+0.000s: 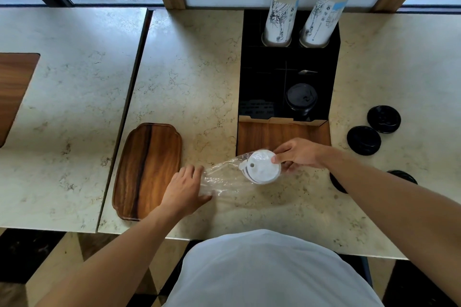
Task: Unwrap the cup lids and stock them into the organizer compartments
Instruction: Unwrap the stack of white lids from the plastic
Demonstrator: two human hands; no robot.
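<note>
Right hand [298,154] pinching white lids [260,167] by the rim, left hand [185,188] clutching their clear plastic wrap [222,177]

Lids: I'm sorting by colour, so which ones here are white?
Only the white lids in the right hand, partly inside the plastic wrap; every other lid is black.

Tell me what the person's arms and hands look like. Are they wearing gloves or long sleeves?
No gloves and no long sleeves. The left hand and right hand are bare, and so are both forearms all the way up the picture. I see no watch, rings or bracelets. The person wears a plain white top, seen at the bottom.
</note>
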